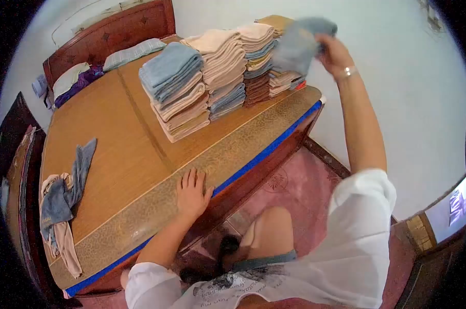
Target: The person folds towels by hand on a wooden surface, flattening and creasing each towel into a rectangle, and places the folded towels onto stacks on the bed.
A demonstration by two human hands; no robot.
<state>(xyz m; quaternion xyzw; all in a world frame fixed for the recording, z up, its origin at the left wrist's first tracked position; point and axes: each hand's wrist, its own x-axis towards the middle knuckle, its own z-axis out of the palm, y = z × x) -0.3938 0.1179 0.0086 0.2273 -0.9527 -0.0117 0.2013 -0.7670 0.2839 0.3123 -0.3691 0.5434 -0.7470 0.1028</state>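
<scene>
My right hand [334,55], reaching far out to the right, is closed on a folded blue-grey towel [294,49] smeared by motion. That towel hangs at the stack at the right end of the row; whether it touches the stack I cannot tell. Flat on the patterned edge of the bed mat [135,216] rests my left hand [192,195], fingers spread, holding nothing. Beyond it stand tall stacks of folded towels: one topped with blue [172,67], a mostly cream one [220,56], and one with cream, blue and brown layers [257,62].
Loose, rumpled blue and cream towels [60,203] lie at the bed's near left end. Pillows [135,54] and a purple cloth [81,85] sit by the wooden headboard [114,33]. A white wall [413,98] rises at the right, beside the bed.
</scene>
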